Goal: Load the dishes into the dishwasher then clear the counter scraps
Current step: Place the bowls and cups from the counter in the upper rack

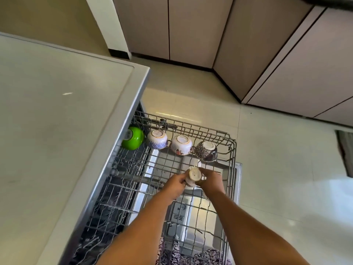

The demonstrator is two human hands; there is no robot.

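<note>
Low in the frame, two bare forearms reached up over the pulled-out dishwasher rack (232, 180). At centre, the left hand (176, 183) and the right hand (211, 180) met around one small pale cup (194, 176), held upside down with its base toward the camera. Both hands had fingers curled round its sides, the left from the left, the right from the right, so the cup sat between them, just above the wire tines.

To do this step well, I judged that the cup should go down rim-first between tines, tilted a little like its neighbours, and both hands should let go only once it sat steady.

Further up the frame, along the rack's far row, four bowls lay inverted: a dark patterned bowl (206, 151) nearest the cup, a floral bowl (181, 145), a blue-and-white bowl (157, 139), and a green bowl (133, 138) partly under the countertop (57, 111) at left. Beyond lay pale floor tiles and cabinet doors (191, 25).
</note>
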